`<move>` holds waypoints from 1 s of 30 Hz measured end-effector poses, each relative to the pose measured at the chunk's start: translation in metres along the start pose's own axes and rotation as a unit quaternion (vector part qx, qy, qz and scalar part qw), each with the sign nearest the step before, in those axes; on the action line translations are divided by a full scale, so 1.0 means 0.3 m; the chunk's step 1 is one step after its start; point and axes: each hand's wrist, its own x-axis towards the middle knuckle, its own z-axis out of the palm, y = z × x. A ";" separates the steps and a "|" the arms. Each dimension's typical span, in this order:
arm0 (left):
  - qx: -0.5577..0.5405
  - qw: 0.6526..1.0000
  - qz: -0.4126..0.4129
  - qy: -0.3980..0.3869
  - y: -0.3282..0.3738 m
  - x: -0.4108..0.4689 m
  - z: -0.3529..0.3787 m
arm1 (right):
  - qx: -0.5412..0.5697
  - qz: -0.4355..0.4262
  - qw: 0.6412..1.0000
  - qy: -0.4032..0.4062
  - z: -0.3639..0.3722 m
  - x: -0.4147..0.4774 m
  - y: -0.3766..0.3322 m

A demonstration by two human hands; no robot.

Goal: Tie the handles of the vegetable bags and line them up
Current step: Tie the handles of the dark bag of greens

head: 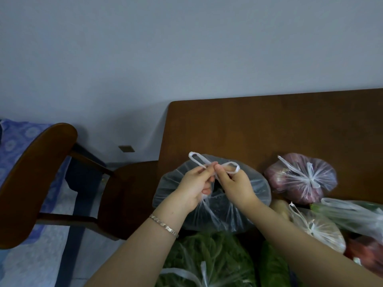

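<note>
A clear plastic bag with dark vegetables [257, 189] sits at the table's left edge. My left hand [193, 188] pinches its left handle loop [196, 159] above the bag. My right hand [235, 183] pinches the right handle loop [233, 166], which wraps over a finger. The two loops cross between my fingertips. To the right lies a knotted bag of purple-red vegetables [300, 179]. A knotted bag of pale vegetables [319, 228] lies in front of it.
The brown wooden table [269, 125] runs right, against a grey wall. A bag of leafy greens [209, 259] with loose handles lies near me. Another loose bag with green produce [352, 214] and a red one [366, 253] sit far right. A wooden chair [41, 172] stands left.
</note>
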 end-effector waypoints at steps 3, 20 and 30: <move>0.012 0.997 0.078 0.028 -0.019 -0.013 0.015 | 0.068 0.059 0.996 0.003 -0.005 -0.002 -0.002; 0.274 0.905 0.296 0.133 -0.040 -0.054 0.004 | -0.052 0.038 0.996 -0.061 -0.042 -0.023 -0.040; 0.138 0.963 0.186 0.140 -0.021 -0.045 0.026 | 0.053 -0.047 0.997 -0.044 -0.072 -0.028 0.009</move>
